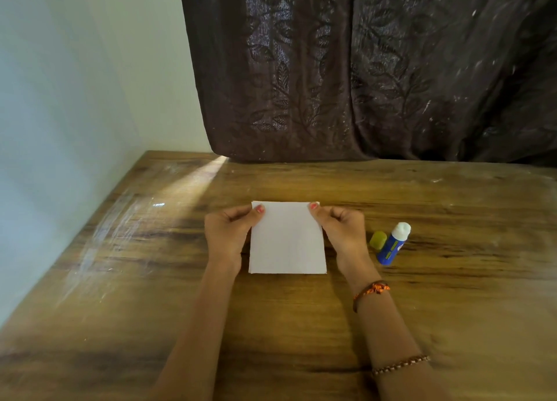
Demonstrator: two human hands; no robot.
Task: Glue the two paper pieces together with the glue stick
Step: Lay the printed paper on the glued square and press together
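While both hands were engaged at the centre of the frame, the white paper square (287, 239) lay flat on the wooden table (150, 280). The left hand (229, 233) gripped its upper left corner, thumb on top and fingers curled. The right hand (342, 230) gripped the upper right corner in the same manner. A thin second edge showed along the bottom and at the upper right of the square, which suggested two sheets stacked and nearly aligned; this could not be confirmed.

To the right of the paper, just beside the right hand, the blue glue stick (392, 245) lay on its side, uncapped, its white glue exposed and pointing toward the upper right. Its yellow-green cap (378, 240) rested touching or just beside it on the left.

Assessment: the step in hand appeared to be aligning and pressing the pieces. Whether glue had been applied between them was not visible. The next move would call for firm, even pressure across the square, corners kept matched, then recapping the stick.
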